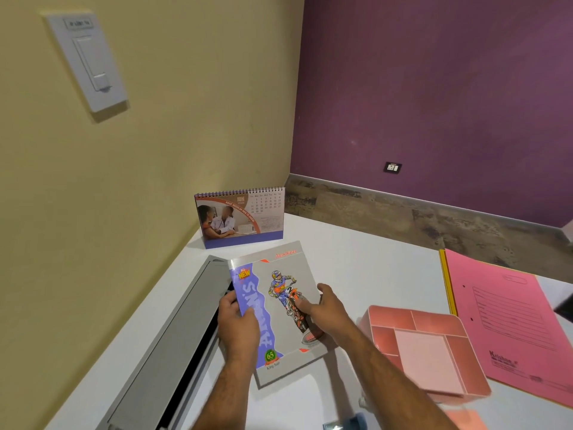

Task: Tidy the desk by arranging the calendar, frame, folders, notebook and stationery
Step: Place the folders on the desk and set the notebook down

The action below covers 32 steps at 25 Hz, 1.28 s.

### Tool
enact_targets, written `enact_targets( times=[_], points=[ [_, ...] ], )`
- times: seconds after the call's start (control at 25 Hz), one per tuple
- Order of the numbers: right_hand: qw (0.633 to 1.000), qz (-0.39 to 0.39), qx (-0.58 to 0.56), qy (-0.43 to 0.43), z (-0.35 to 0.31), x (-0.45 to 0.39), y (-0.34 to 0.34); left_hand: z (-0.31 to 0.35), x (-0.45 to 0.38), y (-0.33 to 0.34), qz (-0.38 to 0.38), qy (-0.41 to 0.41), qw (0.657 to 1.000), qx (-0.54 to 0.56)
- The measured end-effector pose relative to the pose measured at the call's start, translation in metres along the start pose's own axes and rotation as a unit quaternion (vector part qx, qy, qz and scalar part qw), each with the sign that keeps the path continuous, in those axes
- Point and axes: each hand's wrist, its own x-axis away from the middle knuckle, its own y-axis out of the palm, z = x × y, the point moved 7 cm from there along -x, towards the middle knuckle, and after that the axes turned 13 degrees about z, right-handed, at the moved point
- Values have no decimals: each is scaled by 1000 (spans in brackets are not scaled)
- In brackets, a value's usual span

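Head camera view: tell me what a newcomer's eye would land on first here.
The notebook with a motocross rider on its cover sits mid-frame, gripped by the left hand at its blue spine edge and the right hand at the opposite edge. Behind it, a desk calendar stands upright in the wall corner. To the right, a pink organizer tray lies beside a pink folder on the white desk.

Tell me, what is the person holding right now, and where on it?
The notebook, with both hands: the left hand grips its blue spine edge, and the right hand holds the opposite long edge.
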Motion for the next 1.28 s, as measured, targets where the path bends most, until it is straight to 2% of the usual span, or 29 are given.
enact_targets(
  times=[0.12,0.24,0.44,0.84,0.96,1.04,1.16,1.28],
  points=[
    [998,20,-51,16,-1,3,-18,3,6,-6,-26,-5,1000,14],
    [994,-4,-106,19,-8,18,-23,9,16,-11,-44,-8,999,32],
    [989,-4,-144,-14,-16,48,-32,26,31,-25,-70,1,997,38],
    [981,15,-191,-17,-7,108,-50,39,64,-63,-123,38,992,-6],
    [978,21,-206,-10,-1,123,-59,38,68,-86,-140,94,983,-78],
    [977,30,-211,-5,9,129,-66,32,64,-112,-120,140,972,-144],
    [980,44,-193,-2,26,139,-74,14,49,-163,-50,186,939,-283],
    [980,52,-191,3,41,149,-77,-8,34,-219,36,153,903,-401]
  ],
)
